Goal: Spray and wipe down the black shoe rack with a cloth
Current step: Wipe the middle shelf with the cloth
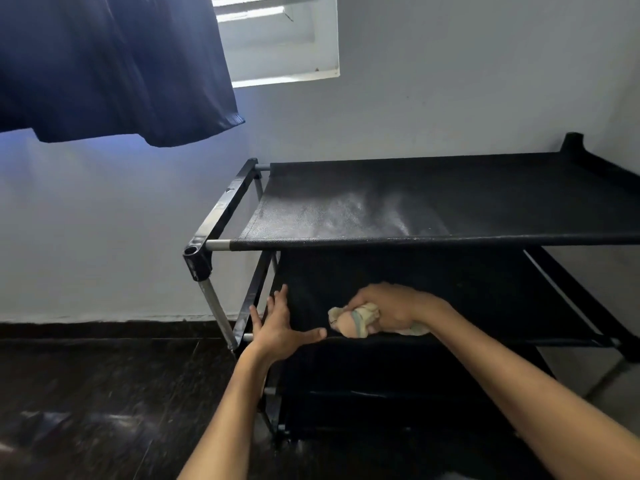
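Note:
The black shoe rack [221, 216] stands against the white wall, with fabric shelves on a black and silver frame. Its top shelf [433, 202] shows a pale wet sheen in the middle. My right hand [388, 306] grips a bunched pale cloth [353, 320] on the front part of the second shelf [502, 299]. My left hand [280, 327] is spread open at the left front edge of that same shelf, fingers straight and thumb pointing toward the cloth. No spray bottle is in view.
A dark curtain [114, 64] hangs at the upper left beside a window [280, 39]. The floor [104, 403] is dark and glossy. The rack's right side runs close to a wall corner.

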